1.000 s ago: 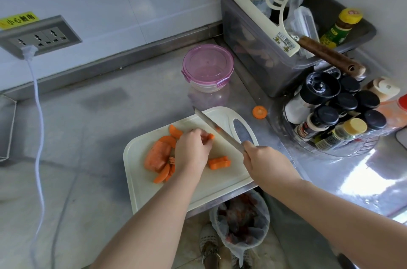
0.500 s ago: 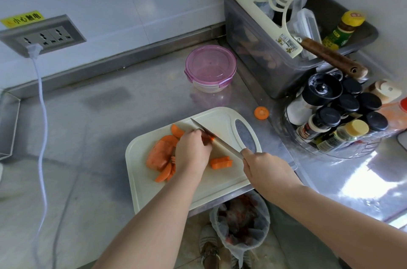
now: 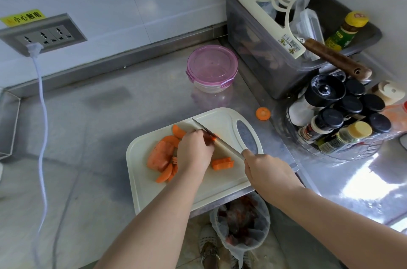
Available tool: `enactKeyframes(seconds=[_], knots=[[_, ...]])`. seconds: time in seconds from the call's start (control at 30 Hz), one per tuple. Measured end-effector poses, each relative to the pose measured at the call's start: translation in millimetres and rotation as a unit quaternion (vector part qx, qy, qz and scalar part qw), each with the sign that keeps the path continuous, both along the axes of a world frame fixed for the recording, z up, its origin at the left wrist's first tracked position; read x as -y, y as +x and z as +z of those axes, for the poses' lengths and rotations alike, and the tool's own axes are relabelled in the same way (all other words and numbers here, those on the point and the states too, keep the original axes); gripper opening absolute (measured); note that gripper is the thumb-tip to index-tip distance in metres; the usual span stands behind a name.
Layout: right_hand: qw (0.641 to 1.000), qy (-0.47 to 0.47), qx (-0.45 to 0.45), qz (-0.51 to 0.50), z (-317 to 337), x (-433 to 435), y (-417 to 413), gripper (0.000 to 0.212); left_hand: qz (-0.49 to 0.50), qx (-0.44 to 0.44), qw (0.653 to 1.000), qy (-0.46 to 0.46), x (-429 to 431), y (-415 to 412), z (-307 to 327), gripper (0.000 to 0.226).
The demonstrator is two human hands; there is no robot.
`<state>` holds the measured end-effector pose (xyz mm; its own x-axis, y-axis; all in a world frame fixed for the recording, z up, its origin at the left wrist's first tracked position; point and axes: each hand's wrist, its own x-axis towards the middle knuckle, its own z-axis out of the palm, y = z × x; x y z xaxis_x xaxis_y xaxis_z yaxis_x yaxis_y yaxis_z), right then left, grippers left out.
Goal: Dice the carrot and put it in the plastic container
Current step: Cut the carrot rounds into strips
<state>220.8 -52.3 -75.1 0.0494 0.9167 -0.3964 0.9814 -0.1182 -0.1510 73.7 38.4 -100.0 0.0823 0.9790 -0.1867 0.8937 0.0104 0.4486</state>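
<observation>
Part of the carrot piece (image 3: 213,138) on the cutting board (image 3: 220,183) is hiding under the left hand (image 3: 193,151) holding it, while the right hand (image 3: 264,169) is gripping the knife (image 3: 222,145) by its unseen handle.

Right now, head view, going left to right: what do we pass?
Socket → carrot chunk → container → stray carrot slice → spice jars. The board, hands, knife and bin overlap these, so they are skipped.
</observation>
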Motion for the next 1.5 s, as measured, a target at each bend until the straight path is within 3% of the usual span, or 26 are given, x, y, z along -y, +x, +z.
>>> enactKeyframes(seconds=[0.23,0.5,0.63,0.77,0.83,0.9,0.97,1.1,1.3,1.5], knots=[[0.999,-0.019,0.029,0.013,-4.9,-2.9,-0.6,0.032,0.005,0.012,1.000,-0.001,-0.1,1.7,-0.9,0.016],[0.999,0.042,-0.018,-0.012,-7.7,-6.5,9.7,0.009,0.001,0.038,0.999,0.014,-11.3,1.1,-5.6,0.014],[0.996,0.094,-0.001,0.007,-2.2,-7.5,18.0,0.018,-0.013,0.067,0.998,-0.003,-25.1,-1.5,-6.8,0.016],[0.986,0.156,0.020,0.064,-0.4,-1.2,27.5,0.010,0.082,0.157,0.984,0.031,-46.5,-30.6,5.0,0.016],[0.985,0.142,0.047,0.089,0.8,-1.1,29.4,0.017,0.119,0.197,0.971,0.067,-56.8,-44.7,17.6,0.015],[0.981,0.151,0.073,0.101,-0.3,-2.6,30.5,0.024,0.065,0.194,0.976,0.071,-63.8,-46.2,29.3,0.014],[0.977,0.159,0.080,0.116,0.7,-4.5,30.4,0.030,-0.063,0.184,0.981,0.015,-64.1,-36.7,37.4,0.011],[0.975,0.157,0.096,0.123,1.8,-7.4,30.0,0.040,-0.239,0.090,0.964,-0.073,-59.7,-14.7,32.3,0.015],[0.972,0.155,0.119,0.128,-2.8,-8.4,28.8,0.046,-0.267,0.031,0.960,-0.074,-59.8,-2.6,15.5,0.012],[0.976,0.151,0.099,0.118,-2.7,-0.2,34.0,0.050,-0.232,0.040,0.971,-0.047,-61.2,2.5,16.4,0.007]])
